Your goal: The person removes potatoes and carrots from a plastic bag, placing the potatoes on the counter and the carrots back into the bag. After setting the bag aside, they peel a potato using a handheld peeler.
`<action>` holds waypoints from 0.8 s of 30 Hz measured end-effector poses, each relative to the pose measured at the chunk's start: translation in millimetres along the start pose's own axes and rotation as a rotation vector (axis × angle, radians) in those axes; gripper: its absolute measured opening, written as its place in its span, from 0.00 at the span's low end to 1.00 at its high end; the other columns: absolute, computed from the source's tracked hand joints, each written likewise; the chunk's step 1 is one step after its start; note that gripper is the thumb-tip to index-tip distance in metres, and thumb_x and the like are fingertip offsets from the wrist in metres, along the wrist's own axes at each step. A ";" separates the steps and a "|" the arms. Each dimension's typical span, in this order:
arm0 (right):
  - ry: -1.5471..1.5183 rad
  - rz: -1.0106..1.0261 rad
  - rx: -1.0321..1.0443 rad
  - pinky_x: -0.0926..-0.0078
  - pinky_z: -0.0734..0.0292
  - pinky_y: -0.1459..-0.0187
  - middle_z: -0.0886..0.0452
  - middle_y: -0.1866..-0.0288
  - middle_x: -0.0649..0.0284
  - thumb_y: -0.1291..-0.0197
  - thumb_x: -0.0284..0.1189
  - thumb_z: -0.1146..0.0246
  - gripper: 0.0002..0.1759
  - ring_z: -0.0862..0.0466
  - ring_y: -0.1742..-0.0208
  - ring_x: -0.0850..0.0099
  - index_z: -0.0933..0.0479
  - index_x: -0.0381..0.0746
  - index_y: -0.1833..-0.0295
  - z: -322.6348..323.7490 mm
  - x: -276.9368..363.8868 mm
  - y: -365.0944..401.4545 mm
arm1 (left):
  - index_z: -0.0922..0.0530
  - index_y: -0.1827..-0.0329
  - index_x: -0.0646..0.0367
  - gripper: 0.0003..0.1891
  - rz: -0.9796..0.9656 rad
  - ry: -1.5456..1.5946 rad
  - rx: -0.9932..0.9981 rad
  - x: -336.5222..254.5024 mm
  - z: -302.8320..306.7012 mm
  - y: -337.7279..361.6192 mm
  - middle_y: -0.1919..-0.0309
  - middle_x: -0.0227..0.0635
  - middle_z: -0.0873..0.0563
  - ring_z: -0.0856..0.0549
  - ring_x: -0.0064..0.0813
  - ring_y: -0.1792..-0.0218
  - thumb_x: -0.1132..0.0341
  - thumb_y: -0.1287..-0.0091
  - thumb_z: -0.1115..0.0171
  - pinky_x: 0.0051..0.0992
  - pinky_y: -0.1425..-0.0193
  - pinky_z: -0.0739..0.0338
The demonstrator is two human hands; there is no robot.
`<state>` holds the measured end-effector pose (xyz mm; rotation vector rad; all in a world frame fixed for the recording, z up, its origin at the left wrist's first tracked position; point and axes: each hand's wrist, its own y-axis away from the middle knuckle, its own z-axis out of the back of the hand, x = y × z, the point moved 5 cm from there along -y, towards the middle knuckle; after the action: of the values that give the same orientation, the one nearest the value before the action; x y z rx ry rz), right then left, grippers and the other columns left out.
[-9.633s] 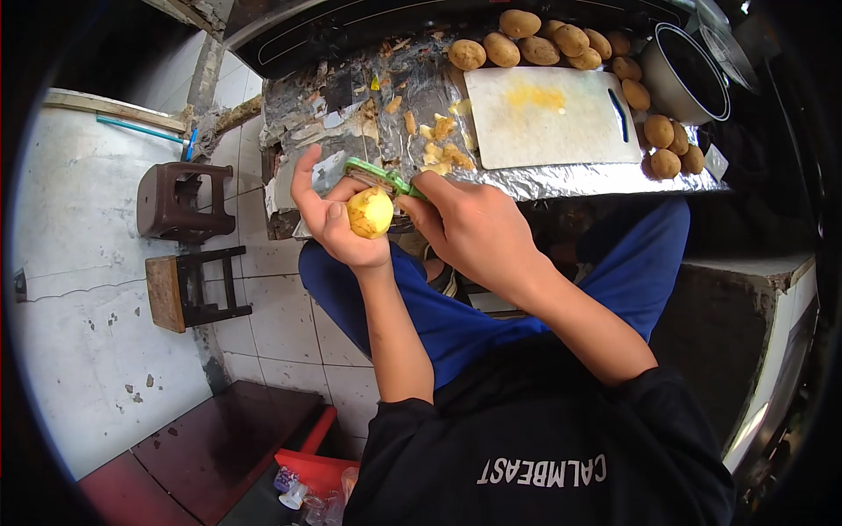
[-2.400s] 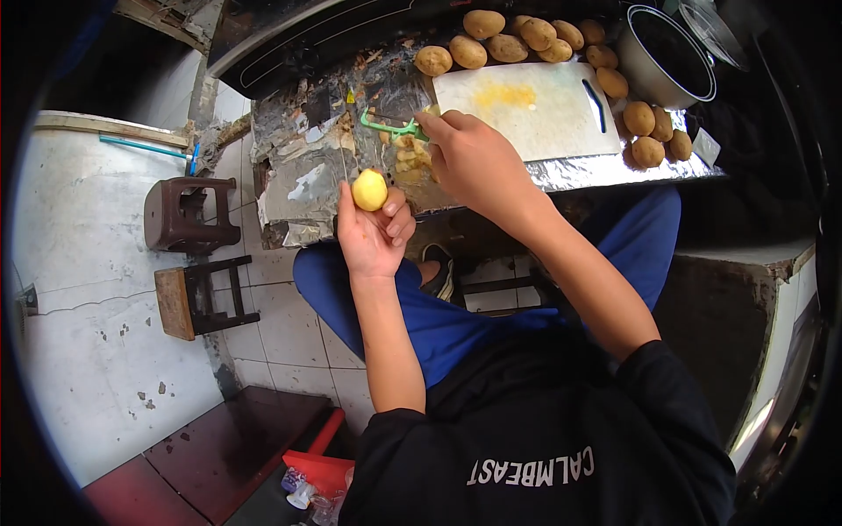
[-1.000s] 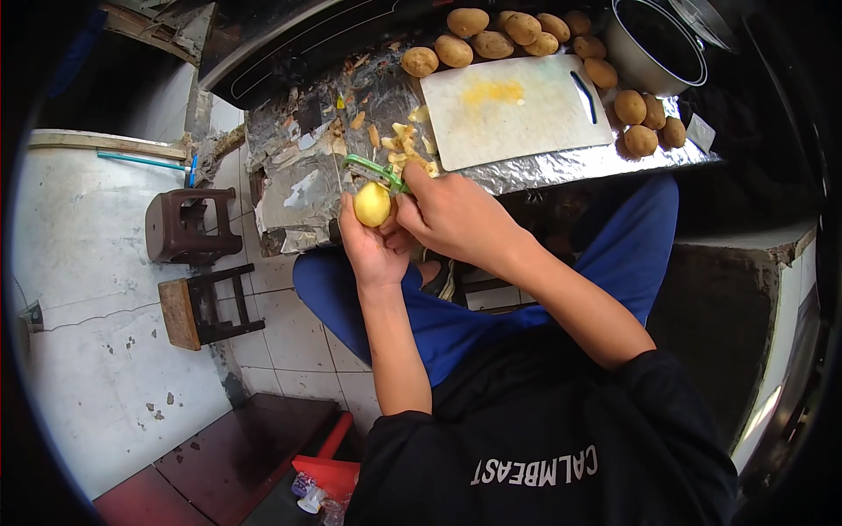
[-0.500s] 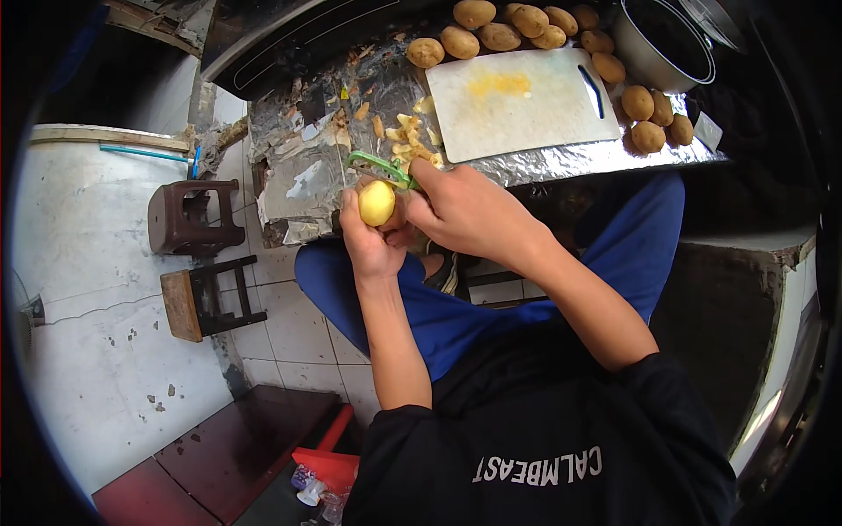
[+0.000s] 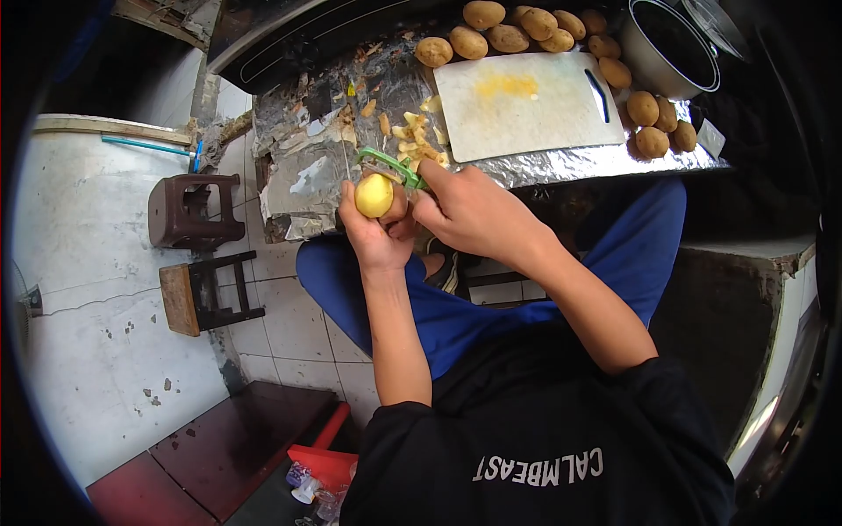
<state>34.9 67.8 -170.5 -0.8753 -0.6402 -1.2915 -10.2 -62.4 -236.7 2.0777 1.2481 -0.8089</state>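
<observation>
My left hand [image 5: 379,235] is closed around a peeled yellow potato [image 5: 374,196], held in front of the counter's edge. In my right hand [image 5: 469,209] is a green peeler [image 5: 391,167], its head right at the top of the potato. The fingers wrap its handle, hiding part of it. Just beyond the hands, a small heap of potato peels [image 5: 416,134] lies on the worn counter. A white cutting board [image 5: 526,110] with a yellow stain rests to the right of the peels.
Several unpeeled potatoes [image 5: 509,39] line the back of the board, and more potatoes [image 5: 652,141] sit at its right. A metal pot [image 5: 653,74] stands at the back right. Foil [image 5: 561,165] covers the counter's front edge. Left are a brown plastic stool [image 5: 195,210] and a wooden-topped stool [image 5: 180,300].
The potato appears slightly higher and turned a little in my left hand. The peeler stays against its upper side. The whole view has shifted slightly.
</observation>
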 end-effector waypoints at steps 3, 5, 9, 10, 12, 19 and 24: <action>0.012 -0.057 0.022 0.48 0.21 0.64 0.20 0.75 0.41 0.36 0.36 0.46 0.17 0.17 0.69 0.42 0.28 0.29 0.61 1.8 0.2 -2.6 | 0.29 0.62 0.50 0.27 0.000 -0.055 0.002 -2.4 -5.2 0.9 0.86 0.19 0.40 0.44 0.14 0.88 0.37 0.25 0.65 0.17 0.87 0.50; 0.028 -0.058 0.022 0.48 0.21 0.64 0.20 0.75 0.41 0.36 0.36 0.46 0.17 0.17 0.69 0.42 0.28 0.30 0.61 1.4 -0.7 -3.7 | 0.30 0.62 0.51 0.27 0.000 -0.072 -0.002 -2.7 -6.6 0.1 0.87 0.19 0.41 0.44 0.14 0.88 0.37 0.25 0.65 0.17 0.87 0.50; 0.101 -0.088 0.041 0.48 0.20 0.65 0.20 0.77 0.43 0.36 0.37 0.45 0.17 0.16 0.70 0.43 0.28 0.31 0.61 0.2 -3.1 -3.3 | 0.28 0.57 0.52 0.26 0.015 -0.150 -0.025 -5.4 -7.6 1.9 0.85 0.21 0.35 0.42 0.13 0.87 0.40 0.24 0.64 0.16 0.86 0.49; 0.100 -0.092 0.041 0.48 0.20 0.65 0.20 0.77 0.43 0.36 0.37 0.45 0.17 0.16 0.70 0.43 0.28 0.31 0.61 0.9 -5.4 -3.5 | 0.27 0.55 0.53 0.25 0.032 -0.210 -0.044 -5.3 -7.7 3.1 0.84 0.22 0.33 0.42 0.12 0.87 0.41 0.23 0.64 0.16 0.86 0.49; 0.180 -0.078 0.071 0.49 0.20 0.66 0.20 0.77 0.44 0.36 0.38 0.45 0.16 0.16 0.72 0.44 0.28 0.32 0.60 1.4 -9.5 -3.4 | 0.27 0.53 0.54 0.25 0.046 -0.222 0.008 -4.7 -5.6 2.8 0.83 0.22 0.32 0.41 0.12 0.87 0.42 0.23 0.64 0.16 0.85 0.49; 0.252 -0.037 -0.026 0.52 0.20 0.69 0.20 0.79 0.46 0.35 0.37 0.44 0.14 0.16 0.74 0.47 0.28 0.34 0.60 7.0 -10.4 -17.0 | 0.27 0.47 0.57 0.26 0.085 -0.077 0.158 -5.0 -5.7 -10.3 0.84 0.22 0.37 0.42 0.14 0.87 0.44 0.23 0.63 0.17 0.84 0.48; 0.540 0.112 -0.243 0.59 0.19 0.68 0.18 0.70 0.53 0.41 0.31 0.39 0.12 0.14 0.69 0.54 0.22 0.35 0.55 13.7 -22.3 -34.1 | 0.29 0.39 0.60 0.29 0.070 0.129 0.215 -7.6 7.1 -10.8 0.82 0.25 0.37 0.41 0.18 0.86 0.44 0.23 0.64 0.19 0.83 0.45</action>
<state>-1.7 89.8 -174.9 -0.6989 -0.0088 -1.4424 -24.3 -67.6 -237.5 2.3652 1.1921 -0.8188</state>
